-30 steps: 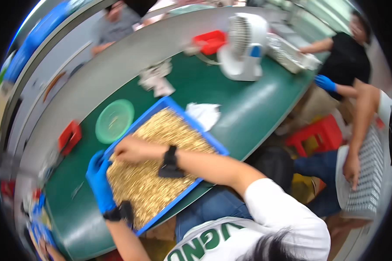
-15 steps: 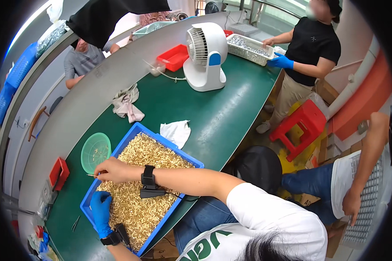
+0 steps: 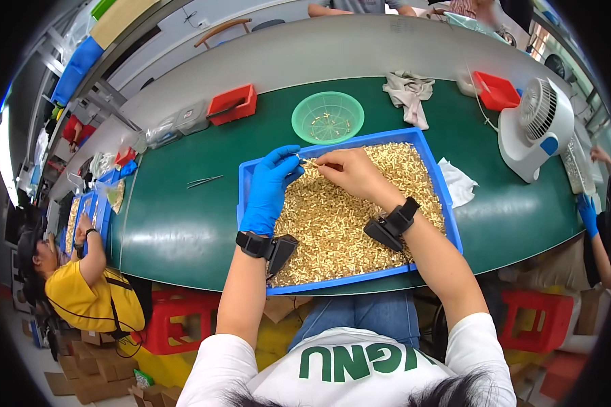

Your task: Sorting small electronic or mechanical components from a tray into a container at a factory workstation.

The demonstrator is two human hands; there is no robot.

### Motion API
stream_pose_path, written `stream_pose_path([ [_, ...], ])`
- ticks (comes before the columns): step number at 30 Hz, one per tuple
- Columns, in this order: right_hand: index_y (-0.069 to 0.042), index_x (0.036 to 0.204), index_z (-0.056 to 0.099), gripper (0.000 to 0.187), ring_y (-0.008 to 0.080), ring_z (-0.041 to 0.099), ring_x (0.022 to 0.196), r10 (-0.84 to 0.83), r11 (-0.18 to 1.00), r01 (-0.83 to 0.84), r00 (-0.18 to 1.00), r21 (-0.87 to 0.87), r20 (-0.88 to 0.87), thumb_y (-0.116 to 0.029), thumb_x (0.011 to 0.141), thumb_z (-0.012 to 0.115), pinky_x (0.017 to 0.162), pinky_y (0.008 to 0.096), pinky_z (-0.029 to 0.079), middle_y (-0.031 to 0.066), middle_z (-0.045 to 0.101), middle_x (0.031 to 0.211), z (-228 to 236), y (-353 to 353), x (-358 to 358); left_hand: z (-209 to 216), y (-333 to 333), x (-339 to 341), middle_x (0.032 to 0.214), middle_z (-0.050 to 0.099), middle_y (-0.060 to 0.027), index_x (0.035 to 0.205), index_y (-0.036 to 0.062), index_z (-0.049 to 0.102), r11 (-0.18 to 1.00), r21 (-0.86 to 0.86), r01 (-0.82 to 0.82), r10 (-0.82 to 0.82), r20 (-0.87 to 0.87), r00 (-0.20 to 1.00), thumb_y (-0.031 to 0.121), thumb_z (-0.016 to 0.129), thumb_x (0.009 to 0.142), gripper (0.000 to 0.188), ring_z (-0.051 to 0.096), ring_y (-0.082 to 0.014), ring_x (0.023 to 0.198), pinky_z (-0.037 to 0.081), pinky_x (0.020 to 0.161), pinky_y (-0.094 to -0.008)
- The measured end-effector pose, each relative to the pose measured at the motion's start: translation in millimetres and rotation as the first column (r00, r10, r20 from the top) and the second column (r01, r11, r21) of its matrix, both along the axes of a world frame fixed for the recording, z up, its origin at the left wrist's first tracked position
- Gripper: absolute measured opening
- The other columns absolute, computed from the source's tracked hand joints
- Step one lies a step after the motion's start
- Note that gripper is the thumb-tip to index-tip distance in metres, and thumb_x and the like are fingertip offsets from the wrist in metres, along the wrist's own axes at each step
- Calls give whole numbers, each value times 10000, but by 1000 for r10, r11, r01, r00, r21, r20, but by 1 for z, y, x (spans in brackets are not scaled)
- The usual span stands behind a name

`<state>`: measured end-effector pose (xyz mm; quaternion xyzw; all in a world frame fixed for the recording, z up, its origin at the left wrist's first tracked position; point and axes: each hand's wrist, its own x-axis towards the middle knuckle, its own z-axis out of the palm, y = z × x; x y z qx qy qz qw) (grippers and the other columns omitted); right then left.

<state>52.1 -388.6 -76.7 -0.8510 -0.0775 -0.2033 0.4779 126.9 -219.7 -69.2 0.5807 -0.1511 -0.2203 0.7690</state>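
A blue tray (image 3: pixel 246 178) on the green table is filled with small gold-coloured metal pieces (image 3: pixel 360 230). Over its far left part, my left hand (image 3: pixel 267 190), in a blue glove, is closed with thumb and fingertips at a few small gold-coloured pieces (image 3: pixel 308 163). From the other side my bare right hand (image 3: pixel 354 173) pinches at the same spot, its fingertips almost meeting the glove. Just beyond the tray's far edge lies a round green basket (image 3: pixel 328 102) with several loose gold-coloured pieces inside. Black straps with small devices circle both wrists.
Tweezers (image 3: pixel 204 181) lie left of the tray. A red bin (image 3: pixel 232 105), a grey cloth (image 3: pixel 410 95) and another red bin (image 3: pixel 497 90) stand along the back. A white cloth (image 3: pixel 457 183) and a white fan (image 3: pixel 538 129) are right. A person in yellow (image 3: pixel 95 298) works at left.
The view has turned toward the tray. My hands, apart before, have come together at its far left part; the left hand has lifted from the tray's side to meet the right.
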Motion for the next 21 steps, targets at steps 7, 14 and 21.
stream_pose_path([
  [7,-1,920,638,190,196,614,667,-1,1000,1,993,-1,-120,-131,785,608,605,288,469,125,645,767,9,-4,-5,-3,-3,1,892,619,-74,994,10,593,999,-32,27,-28,-46,999,80,586,826,182,606,-159,789,503,762,-274],
  [14,9,926,634,197,190,618,686,-2,999,-4,990,-44,-140,-130,788,609,626,284,474,122,651,787,11,-5,-5,-7,-2,4,878,621,-80,955,-9,601,998,-35,61,-61,-10,998,79,593,823,159,612,-166,767,508,752,-291],
  [21,9,920,633,198,210,621,690,3,999,-8,989,-40,-147,-137,788,606,630,294,475,128,650,791,11,-4,-6,-5,0,2,854,624,-83,917,-25,615,1000,-25,14,-14,7,1000,60,595,815,134,617,-166,742,520,723,-298],
])
